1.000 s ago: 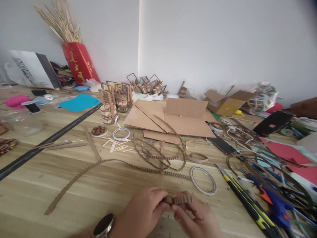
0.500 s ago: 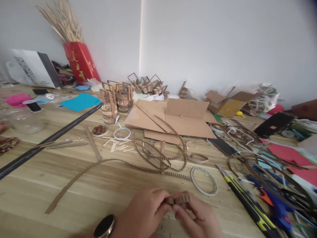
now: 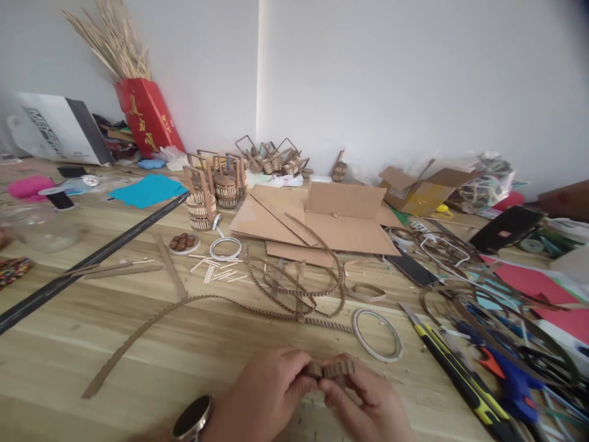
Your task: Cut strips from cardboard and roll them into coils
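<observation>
Close to the table's front edge, my left hand [image 3: 271, 390] and my right hand [image 3: 365, 399] meet around a small brown corrugated cardboard strip [image 3: 339, 368]. The strip looks curled or rolled, its ridges facing outward. Each hand pinches it between thumb and fingers; my fingers cover much of it. A watch [image 3: 193, 418] is on my left wrist. Just beyond the hands lies a long corrugated strip [image 3: 133, 331] that loops across the table. A roll of white double-sided tape [image 3: 377, 334] rests past my right hand.
To the right lie a yellow-black utility knife [image 3: 453, 362] and a blue glue gun [image 3: 515, 383]. Small baskets [image 3: 201, 209], short white sticks [image 3: 210, 270], a dish of brown balls [image 3: 183, 241] and flat cardboard [image 3: 350, 230] sit farther back. A black strip [image 3: 115, 242] crosses the left side.
Both hands keep their pinch on the corrugated strip, with only slight finger movement. The whole view has shifted a little; nothing on the table has visibly moved.
</observation>
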